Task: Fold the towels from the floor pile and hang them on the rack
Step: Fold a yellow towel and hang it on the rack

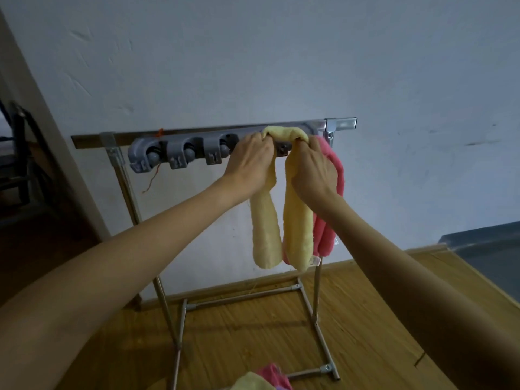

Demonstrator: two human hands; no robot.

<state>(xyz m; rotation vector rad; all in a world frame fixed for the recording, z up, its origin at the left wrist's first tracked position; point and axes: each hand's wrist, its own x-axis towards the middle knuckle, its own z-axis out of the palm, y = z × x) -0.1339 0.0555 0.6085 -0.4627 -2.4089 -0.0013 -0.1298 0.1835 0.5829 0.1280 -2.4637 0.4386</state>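
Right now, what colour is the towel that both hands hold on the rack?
Pale yellow: the towel drapes over the rack; the head view shows it.

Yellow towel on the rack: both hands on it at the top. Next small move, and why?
Probably let go and reach down for another. The yellow towel already drapes over the rack beside the pink towel, both ends hanging fairly level. The left hand and right hand grip only its top fold, and more towels lie on the floor.
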